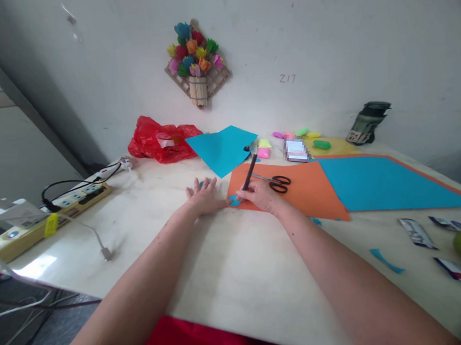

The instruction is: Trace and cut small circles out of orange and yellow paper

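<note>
My right hand (258, 194) grips a black pen (250, 171), its upper end pointing up and its tip low by a small blue paper cutout (234, 200). That cutout lies at the left front corner of an orange sheet (308, 197). Fingers spread, my left hand (203, 196) rests flat on the table, its thumb reaching toward the cutout. A bit of blue shows behind its fingers. Scissors with black handles (279, 184) lie on the orange sheet just beyond my right hand.
A blue sheet (228, 148) and red plastic bag (161, 140) lie at the back. Larger blue paper (389, 185), small packets (417, 233) and a blue scrap (387, 261) are to the right. A bottle (368, 125) stands behind; a power strip (68, 207) runs along the left edge.
</note>
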`<action>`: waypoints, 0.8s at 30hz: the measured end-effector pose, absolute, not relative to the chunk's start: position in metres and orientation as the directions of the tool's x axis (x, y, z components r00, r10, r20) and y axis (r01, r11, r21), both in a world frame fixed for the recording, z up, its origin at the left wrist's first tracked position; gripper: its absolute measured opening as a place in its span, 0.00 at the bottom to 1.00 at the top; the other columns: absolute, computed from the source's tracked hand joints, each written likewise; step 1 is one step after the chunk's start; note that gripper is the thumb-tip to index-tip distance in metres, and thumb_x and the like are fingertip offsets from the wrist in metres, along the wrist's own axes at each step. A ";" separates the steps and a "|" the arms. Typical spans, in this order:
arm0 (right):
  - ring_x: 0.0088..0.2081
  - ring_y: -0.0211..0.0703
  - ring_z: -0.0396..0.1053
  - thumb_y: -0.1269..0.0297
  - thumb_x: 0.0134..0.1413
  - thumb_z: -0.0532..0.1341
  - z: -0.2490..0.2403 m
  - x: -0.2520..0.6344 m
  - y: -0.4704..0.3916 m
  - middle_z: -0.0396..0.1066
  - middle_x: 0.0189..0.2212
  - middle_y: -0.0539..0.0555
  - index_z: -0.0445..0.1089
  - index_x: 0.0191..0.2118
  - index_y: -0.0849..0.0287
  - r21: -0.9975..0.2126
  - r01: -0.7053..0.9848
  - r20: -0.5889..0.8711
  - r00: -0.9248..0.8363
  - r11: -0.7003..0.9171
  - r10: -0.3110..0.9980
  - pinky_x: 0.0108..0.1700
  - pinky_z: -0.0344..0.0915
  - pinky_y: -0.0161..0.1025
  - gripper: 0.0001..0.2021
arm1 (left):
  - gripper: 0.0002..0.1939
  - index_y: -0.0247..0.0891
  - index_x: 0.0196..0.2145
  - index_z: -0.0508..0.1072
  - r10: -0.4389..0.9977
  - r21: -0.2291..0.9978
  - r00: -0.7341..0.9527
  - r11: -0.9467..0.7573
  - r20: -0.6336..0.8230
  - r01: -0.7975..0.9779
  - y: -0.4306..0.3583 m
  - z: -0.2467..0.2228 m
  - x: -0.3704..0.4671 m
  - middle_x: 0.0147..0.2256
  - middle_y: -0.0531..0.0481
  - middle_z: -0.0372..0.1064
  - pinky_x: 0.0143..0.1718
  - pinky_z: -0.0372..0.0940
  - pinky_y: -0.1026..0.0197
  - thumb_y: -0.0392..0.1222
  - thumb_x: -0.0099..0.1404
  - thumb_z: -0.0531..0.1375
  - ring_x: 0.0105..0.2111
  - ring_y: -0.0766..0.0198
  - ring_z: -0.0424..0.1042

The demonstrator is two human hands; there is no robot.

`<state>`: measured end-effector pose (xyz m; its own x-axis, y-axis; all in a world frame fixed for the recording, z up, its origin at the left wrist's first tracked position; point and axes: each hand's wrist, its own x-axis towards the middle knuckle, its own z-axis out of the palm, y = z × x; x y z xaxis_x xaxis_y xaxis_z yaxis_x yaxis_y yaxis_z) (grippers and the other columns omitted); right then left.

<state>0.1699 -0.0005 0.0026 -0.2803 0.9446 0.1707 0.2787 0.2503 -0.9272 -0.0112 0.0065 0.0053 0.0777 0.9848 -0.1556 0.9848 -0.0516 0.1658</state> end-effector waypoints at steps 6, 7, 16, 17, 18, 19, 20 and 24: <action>0.28 0.39 0.68 0.58 0.43 0.61 0.004 0.172 -0.001 0.71 0.23 0.53 0.70 0.24 0.63 -0.939 0.145 0.275 -0.223 0.311 0.935 0.34 0.65 0.37 0.11 | 0.53 0.43 0.62 0.37 0.984 0.178 0.086 -0.058 -0.156 0.982 0.005 0.007 -0.011 0.63 0.49 0.27 0.55 0.30 0.36 0.71 0.46 0.49 0.60 0.45 0.20; 0.28 0.39 0.68 0.57 0.43 0.61 0.005 0.170 -0.002 0.71 0.24 0.53 0.70 0.24 0.63 -0.933 0.147 0.292 -0.220 0.327 0.931 0.34 0.64 0.37 0.12 | 0.53 0.43 0.62 0.37 0.984 0.177 0.086 -0.058 -0.155 0.983 0.005 0.007 -0.011 0.63 0.48 0.27 0.55 0.30 0.36 0.72 0.46 0.48 0.60 0.45 0.20; 0.28 0.41 0.70 0.57 0.40 0.63 -0.009 0.153 0.001 0.72 0.23 0.53 0.70 0.24 0.61 -0.950 0.112 0.255 -0.253 0.290 0.933 0.35 0.65 0.38 0.11 | 0.53 0.43 0.62 0.37 0.988 0.171 0.085 -0.061 -0.133 0.983 0.007 0.003 -0.011 0.63 0.48 0.29 0.55 0.30 0.36 0.72 0.45 0.48 0.60 0.44 0.21; 0.28 0.42 0.70 0.57 0.40 0.63 -0.012 0.152 0.003 0.72 0.23 0.53 0.70 0.24 0.61 -0.951 0.119 0.250 -0.252 0.286 0.935 0.35 0.66 0.38 0.11 | 0.52 0.43 0.62 0.37 0.987 0.173 0.086 -0.062 -0.134 0.983 0.008 0.003 -0.012 0.63 0.48 0.29 0.55 0.30 0.36 0.72 0.46 0.48 0.60 0.44 0.21; 0.29 0.42 0.70 0.57 0.40 0.63 -0.015 0.152 0.004 0.72 0.23 0.53 0.71 0.24 0.61 -0.950 0.126 0.249 -0.246 0.285 0.937 0.35 0.66 0.38 0.10 | 0.51 0.44 0.62 0.37 0.986 0.178 0.089 -0.063 -0.142 0.982 0.008 0.004 -0.013 0.63 0.49 0.29 0.55 0.29 0.37 0.71 0.47 0.47 0.60 0.45 0.21; 0.29 0.42 0.70 0.57 0.40 0.63 -0.017 0.152 0.005 0.72 0.23 0.53 0.71 0.25 0.61 -0.949 0.135 0.249 -0.240 0.286 0.938 0.34 0.66 0.38 0.10 | 0.51 0.45 0.62 0.36 0.984 0.184 0.089 -0.060 -0.155 0.981 0.009 0.005 -0.014 0.63 0.49 0.29 0.56 0.29 0.37 0.71 0.47 0.47 0.60 0.46 0.21; 0.29 0.42 0.71 0.57 0.41 0.63 -0.019 0.152 0.006 0.72 0.23 0.53 0.71 0.25 0.60 -0.946 0.144 0.251 -0.235 0.289 0.939 0.34 0.66 0.38 0.10 | 0.50 0.45 0.62 0.35 0.982 0.188 0.087 -0.054 -0.170 0.981 0.009 0.006 -0.016 0.63 0.50 0.28 0.56 0.29 0.38 0.71 0.48 0.47 0.60 0.46 0.21; 0.29 0.42 0.71 0.58 0.42 0.62 -0.022 0.151 0.008 0.73 0.25 0.53 0.72 0.25 0.60 -0.925 0.207 0.273 -0.225 0.320 0.935 0.33 0.66 0.36 0.10 | 0.50 0.47 0.62 0.34 0.975 0.179 0.068 -0.029 -0.212 0.983 0.007 0.014 -0.020 0.63 0.51 0.23 0.56 0.29 0.39 0.68 0.48 0.50 0.60 0.48 0.18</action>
<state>0.1514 0.0080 -0.0216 -0.2246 0.9355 0.2729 0.2072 0.3195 -0.9246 -0.0200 0.0069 0.0136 0.0675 0.9749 -0.2124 0.9835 -0.0292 0.1787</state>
